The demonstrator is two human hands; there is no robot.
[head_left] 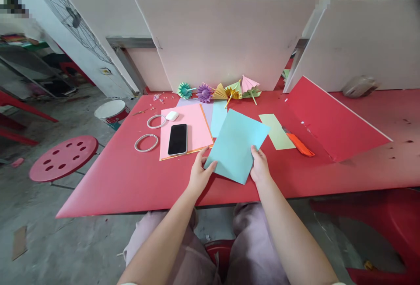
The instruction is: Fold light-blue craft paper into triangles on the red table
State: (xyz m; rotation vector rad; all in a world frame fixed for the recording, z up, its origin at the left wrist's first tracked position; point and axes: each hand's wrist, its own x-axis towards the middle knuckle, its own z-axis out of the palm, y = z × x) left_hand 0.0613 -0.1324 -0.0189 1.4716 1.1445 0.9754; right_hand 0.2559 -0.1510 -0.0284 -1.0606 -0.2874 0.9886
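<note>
A light blue sheet of paper point(238, 145) is held tilted above the red table. My left hand point(200, 172) grips its lower left corner, thumb on top and fingers underneath. On the right edge, my right hand point(260, 165) pinches the sheet with the thumb in front; its other fingers are mostly behind the paper. Left of the sheet, a phone point(177, 139) lies on a stack of pink paper point(198, 123). To the right are a pale green paper strip point(277, 132) and an orange utility knife point(300, 145).
Two tape rolls point(146, 143) and a white earbud case point(172, 116) lie at the left. Folded paper flowers and umbrellas point(204, 93) line the back, below a white partition point(223, 40). A red board point(337, 118) leans at the right. A red stool point(64, 158) stands left of the table.
</note>
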